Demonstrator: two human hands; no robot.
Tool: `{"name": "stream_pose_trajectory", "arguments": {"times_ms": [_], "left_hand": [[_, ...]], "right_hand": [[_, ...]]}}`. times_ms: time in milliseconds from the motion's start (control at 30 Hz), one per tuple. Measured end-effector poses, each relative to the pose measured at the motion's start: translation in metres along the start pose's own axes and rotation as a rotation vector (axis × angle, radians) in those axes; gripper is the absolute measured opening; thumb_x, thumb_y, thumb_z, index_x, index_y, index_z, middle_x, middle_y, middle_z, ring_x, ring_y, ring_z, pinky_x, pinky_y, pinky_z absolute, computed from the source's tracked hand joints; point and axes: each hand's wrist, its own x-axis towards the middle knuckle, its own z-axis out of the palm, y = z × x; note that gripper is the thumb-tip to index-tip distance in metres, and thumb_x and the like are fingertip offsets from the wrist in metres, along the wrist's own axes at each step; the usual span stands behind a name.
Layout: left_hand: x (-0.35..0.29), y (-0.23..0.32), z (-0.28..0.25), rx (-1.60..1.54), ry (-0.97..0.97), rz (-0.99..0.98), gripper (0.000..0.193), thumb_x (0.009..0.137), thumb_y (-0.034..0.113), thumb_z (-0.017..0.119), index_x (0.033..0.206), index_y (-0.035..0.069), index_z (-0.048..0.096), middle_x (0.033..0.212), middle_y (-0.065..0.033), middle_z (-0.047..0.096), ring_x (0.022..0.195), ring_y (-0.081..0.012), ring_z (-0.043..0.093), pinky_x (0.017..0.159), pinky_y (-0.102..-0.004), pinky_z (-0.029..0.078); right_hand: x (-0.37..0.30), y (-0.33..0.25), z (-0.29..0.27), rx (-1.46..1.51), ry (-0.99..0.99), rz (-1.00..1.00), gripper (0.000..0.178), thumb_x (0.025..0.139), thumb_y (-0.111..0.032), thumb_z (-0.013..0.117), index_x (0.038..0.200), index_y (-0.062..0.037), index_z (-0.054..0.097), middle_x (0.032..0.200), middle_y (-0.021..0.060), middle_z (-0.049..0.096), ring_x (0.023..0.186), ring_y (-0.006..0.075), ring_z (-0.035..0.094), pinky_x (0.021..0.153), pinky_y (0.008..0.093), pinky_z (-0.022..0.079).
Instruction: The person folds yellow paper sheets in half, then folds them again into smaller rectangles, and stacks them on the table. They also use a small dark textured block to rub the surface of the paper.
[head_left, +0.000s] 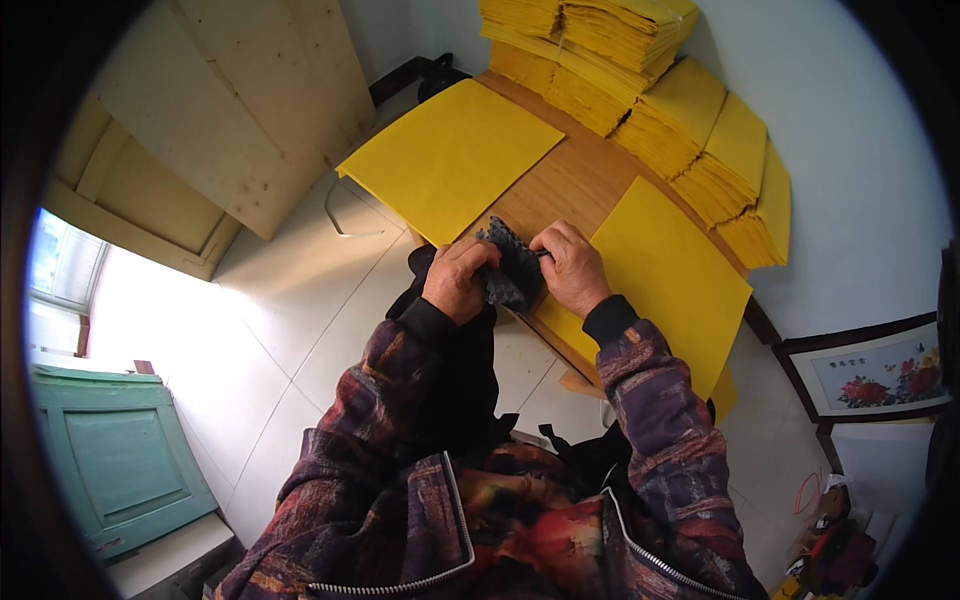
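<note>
Both hands are at the near edge of a wooden table (560, 165). Between them hangs a dark grey, crumpled, bumpy piece of soft material (512, 268); its exact kind cannot be made out. My left hand (460, 280) has its fingers closed on the left side of the piece. With fingers curled in, my right hand (574, 268) grips its right side. Flat yellow sheets (455, 155) lie beyond my left hand, and another batch of yellow sheets (665, 285) lies beside my right hand.
Tall stacks of yellow folded sheets (700, 125) line the table's far side along the wall. Wooden boards (235, 90) lean at the upper left. A green cabinet (125, 450) stands at lower left, and a framed flower picture (870, 370) is at right.
</note>
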Motion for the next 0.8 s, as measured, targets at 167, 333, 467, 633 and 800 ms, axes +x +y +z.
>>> {"name": "stream_pose_trajectory", "arguments": {"times_ms": [167, 333, 467, 633, 800], "left_hand": [[-0.005, 0.003, -0.002, 0.016, 0.044, -0.028, 0.035, 0.054, -0.011, 0.049, 0.084, 0.007, 0.055, 0.087, -0.0094, 0.061, 0.088, -0.0325, 0.058, 0.078, -0.0361, 0.044], [-0.006, 0.003, -0.002, -0.007, 0.128, 0.018, 0.032, 0.055, -0.010, 0.051, 0.080, 0.009, 0.057, 0.084, -0.0076, 0.059, 0.085, -0.0321, 0.058, 0.072, -0.0364, 0.044], [-0.008, 0.006, -0.003, 0.008, 0.129, 0.004, 0.031, 0.056, -0.010, 0.053, 0.081, 0.009, 0.057, 0.086, -0.0076, 0.059, 0.086, -0.0318, 0.058, 0.072, -0.0363, 0.044], [-0.008, 0.009, -0.003, 0.018, 0.127, -0.008, 0.031, 0.057, -0.010, 0.053, 0.081, 0.009, 0.057, 0.087, -0.0079, 0.059, 0.086, -0.0318, 0.058, 0.073, -0.0362, 0.045], [-0.006, 0.007, -0.001, 0.001, 0.128, -0.002, 0.032, 0.056, -0.010, 0.053, 0.082, 0.008, 0.058, 0.087, -0.0086, 0.059, 0.086, -0.0325, 0.058, 0.073, -0.0369, 0.045]], "right_hand": [[-0.005, -0.003, -0.001, -0.095, -0.089, -0.140, 0.013, 0.074, 0.001, 0.061, 0.084, -0.0076, 0.059, 0.092, 0.0070, 0.057, 0.093, 0.0287, 0.055, 0.080, 0.0365, 0.048], [-0.008, -0.006, 0.003, -0.171, -0.118, -0.195, 0.009, 0.076, -0.004, 0.061, 0.084, -0.0082, 0.061, 0.095, 0.0041, 0.057, 0.095, 0.0260, 0.054, 0.081, 0.0356, 0.048], [-0.009, -0.007, 0.003, -0.201, -0.098, -0.227, 0.009, 0.078, -0.005, 0.061, 0.086, -0.0076, 0.063, 0.100, 0.0020, 0.059, 0.096, 0.0242, 0.054, 0.082, 0.0353, 0.048], [-0.010, -0.009, 0.002, -0.181, -0.095, -0.257, 0.010, 0.079, -0.005, 0.059, 0.086, -0.0069, 0.066, 0.102, 0.0007, 0.060, 0.097, 0.0228, 0.054, 0.082, 0.0344, 0.048], [-0.014, -0.010, 0.003, -0.161, -0.072, -0.240, 0.011, 0.078, -0.004, 0.058, 0.085, -0.0068, 0.066, 0.101, 0.0005, 0.060, 0.098, 0.0220, 0.054, 0.081, 0.0339, 0.049]]}}
